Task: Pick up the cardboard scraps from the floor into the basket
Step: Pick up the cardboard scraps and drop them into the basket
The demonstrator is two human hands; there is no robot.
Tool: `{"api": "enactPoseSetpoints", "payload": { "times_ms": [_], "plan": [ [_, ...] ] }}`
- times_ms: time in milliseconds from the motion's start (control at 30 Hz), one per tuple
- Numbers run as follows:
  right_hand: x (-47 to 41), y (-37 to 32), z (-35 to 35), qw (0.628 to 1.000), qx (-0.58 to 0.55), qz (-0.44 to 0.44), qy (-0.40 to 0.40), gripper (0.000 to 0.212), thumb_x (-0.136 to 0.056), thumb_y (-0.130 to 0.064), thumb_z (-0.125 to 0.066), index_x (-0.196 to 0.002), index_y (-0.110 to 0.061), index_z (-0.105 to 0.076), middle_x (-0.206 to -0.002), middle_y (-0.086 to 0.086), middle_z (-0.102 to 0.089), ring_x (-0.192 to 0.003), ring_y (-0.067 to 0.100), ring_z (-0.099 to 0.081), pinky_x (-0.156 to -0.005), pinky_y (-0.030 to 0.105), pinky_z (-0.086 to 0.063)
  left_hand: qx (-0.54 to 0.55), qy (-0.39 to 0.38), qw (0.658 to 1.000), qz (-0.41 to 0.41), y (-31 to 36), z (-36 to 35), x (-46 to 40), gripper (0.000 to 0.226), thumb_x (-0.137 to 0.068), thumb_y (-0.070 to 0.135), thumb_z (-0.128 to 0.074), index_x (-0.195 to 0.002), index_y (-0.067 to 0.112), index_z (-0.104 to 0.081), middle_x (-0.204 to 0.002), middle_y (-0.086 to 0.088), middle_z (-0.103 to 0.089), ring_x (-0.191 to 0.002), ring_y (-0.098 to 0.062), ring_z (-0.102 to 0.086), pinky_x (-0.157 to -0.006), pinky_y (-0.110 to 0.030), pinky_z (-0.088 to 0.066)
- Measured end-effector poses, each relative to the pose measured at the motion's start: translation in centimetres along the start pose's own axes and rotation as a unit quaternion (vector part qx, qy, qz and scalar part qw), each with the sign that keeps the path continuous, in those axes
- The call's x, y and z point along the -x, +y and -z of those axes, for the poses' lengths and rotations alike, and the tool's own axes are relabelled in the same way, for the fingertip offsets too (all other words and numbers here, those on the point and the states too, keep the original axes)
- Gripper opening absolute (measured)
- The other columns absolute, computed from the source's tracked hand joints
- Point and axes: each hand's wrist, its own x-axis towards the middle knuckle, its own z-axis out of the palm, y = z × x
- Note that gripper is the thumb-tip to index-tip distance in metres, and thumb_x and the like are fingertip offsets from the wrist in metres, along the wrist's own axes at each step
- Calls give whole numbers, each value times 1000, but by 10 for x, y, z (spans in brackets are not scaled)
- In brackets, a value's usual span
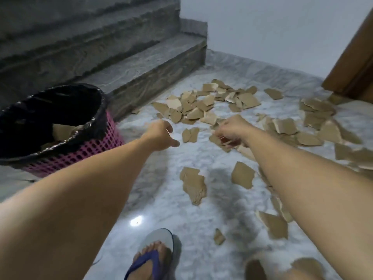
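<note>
From the head view, the right hand (232, 130) curled down onto a clump of cardboard scraps (219, 139), seemingly pinching some, though blur hid the grip. The left hand (161, 134) hung loose and empty, nearer the basket (105, 142) by the floor's (161, 199) left edge.

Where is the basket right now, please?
In the head view the basket stands on the floor at the left, by the bottom stair, just left of the left hand.
</note>
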Motion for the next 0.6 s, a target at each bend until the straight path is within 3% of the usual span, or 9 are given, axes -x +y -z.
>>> {"api": "enactPoseSetpoints", "payload": {
  "times_ms": [100,167,300,367,433,500,533,600],
  "plan": [
    [-6,56,19,999,20,-39,22,24,-84,-11,-71,-104,0,-67,-93,15,-70,-84,24,-73,-71,39,-59,-53,-102,993,-16,10,-61,-10,69,-70,34,-85,-128,12,-54,-125,-9,-57,-108,-26,-58,-88,-34,-51],
    [-13,98,23,997,29,-65,23,25,-84,-13,-72,-104,0,-66,-91,14,-68,-80,24,-70,-67,37,-55,-99,-153,983,-18,9,-101,-18,77,-70,33,-85,-134,12,-48,-132,-9,-53,-114,-27,-55,-88,-33,-49],
    [-14,181,20,986,98,-135,30,21,-81,-21,-77,-85,-14,-58,-91,17,-66,-75,28,-67,-55,32,-49,-172,-159,972,-20,-1,-173,-34,76,-73,37,-79,-135,11,-42,-136,-15,-41,-120,-32,-48,-96,-38,-47],
    [-5,214,16,974,170,-150,-14,33,-75,-22,-84,-82,-18,-52,-92,14,-61,-79,28,-62,-62,34,-51,-208,-167,964,-6,-7,-197,-38,84,-73,38,-78,-140,15,-33,-140,-16,-28,-127,-36,-37,-102,-41,-43],
    [10,238,10,957,250,-129,-68,45,-65,-27,-90,-93,-18,-56,-99,6,-60,-94,27,-61,-79,37,-54,-255,-177,951,-3,-18,-213,-41,98,-66,36,-82,-143,23,-23,-150,-17,-6,-135,-41,-20,-104,-50,-39],
    [26,258,4,935,325,-100,-98,59,-55,-34,-90,-100,-26,-53,-112,0,-56,-103,24,-57,-85,37,-53,-270,-189,944,-8,-28,-226,-44,105,-62,33,-83,-142,32,-16,-153,-12,16,-139,-43,-6,-104,-57,-36],
    [33,265,2,922,361,-92,-103,64,-53,-36,-90,-101,-29,-49,-116,-2,-52,-105,23,-54,-84,35,-51,-268,-192,944,-17,-30,-230,-45,105,-62,31,-84,-142,33,-16,-154,-12,17,-139,-43,-6,-104,-55,-37],
    [38,272,0,902,416,-67,-98,62,-52,-37,-90,-95,-28,-47,-114,-1,-48,-103,23,-51,-82,34,-48,-261,-189,946,-28,-30,-230,-48,102,-60,29,-86,-141,28,-23,-150,-14,-3,-134,-42,-19,-100,-50,-42]
  ]
}}
